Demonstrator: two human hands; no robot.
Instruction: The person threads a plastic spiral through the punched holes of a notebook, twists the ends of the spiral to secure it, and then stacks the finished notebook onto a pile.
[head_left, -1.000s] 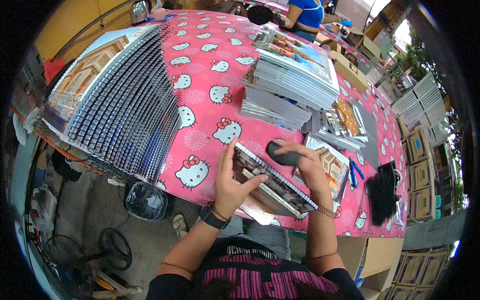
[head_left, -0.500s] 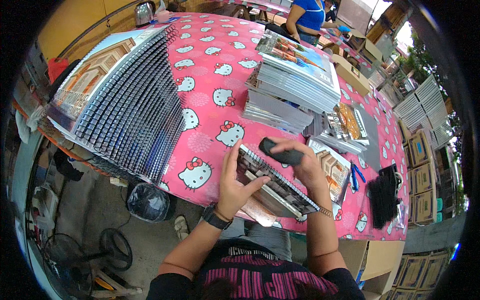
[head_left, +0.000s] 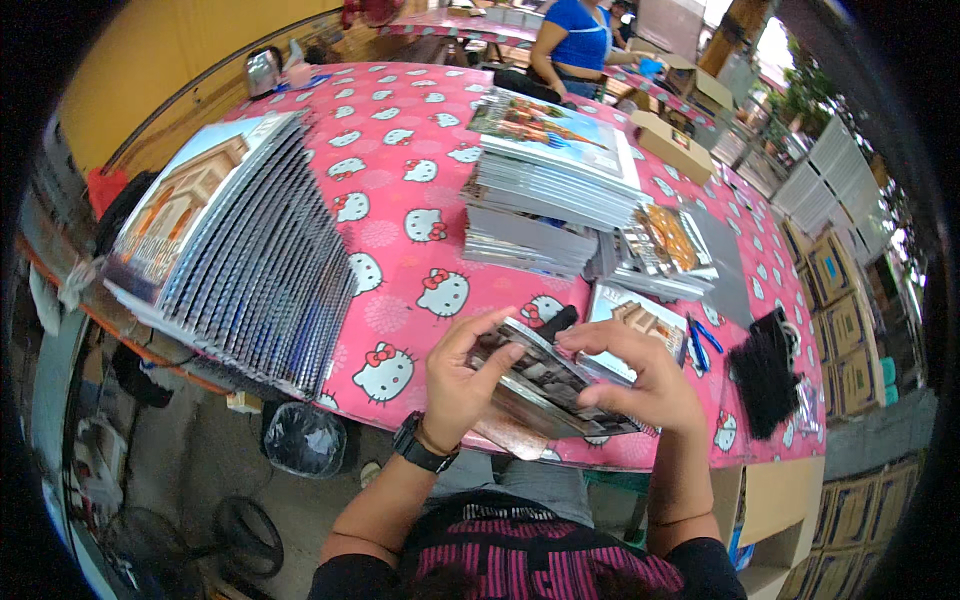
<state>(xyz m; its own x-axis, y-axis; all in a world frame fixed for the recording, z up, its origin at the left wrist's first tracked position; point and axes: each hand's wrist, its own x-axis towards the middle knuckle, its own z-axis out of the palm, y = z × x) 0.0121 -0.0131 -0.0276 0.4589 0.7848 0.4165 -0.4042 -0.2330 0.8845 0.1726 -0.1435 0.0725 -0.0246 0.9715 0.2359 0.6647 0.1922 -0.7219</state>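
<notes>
A spiral-bound book point(head_left: 548, 372) with a dark photo cover is held tilted above the table's near edge. My left hand point(head_left: 468, 372) grips its left end, thumb across the cover and fingers behind. My right hand point(head_left: 640, 372) is at the bound edge, its thumb on the cover and fingertips over the coil side. Just beyond those fingertips lies a black pad point(head_left: 558, 322), partly hidden by the book. Further right is a book with a building on its cover point(head_left: 640, 318), beside blue-handled pliers point(head_left: 704, 340).
A large stack of spiral-bound books point(head_left: 265, 260) stands at left. Piled books point(head_left: 555, 180) occupy the table's middle. Black binding coils point(head_left: 762, 385) lie at right, with a cardboard box point(head_left: 672, 145) farther back. A co-worker in blue point(head_left: 578, 45) stands beyond the table.
My right hand has let go of the black pad, which now lies behind the book, and has closed on the book's bound edge. My left hand keeps its hold.
</notes>
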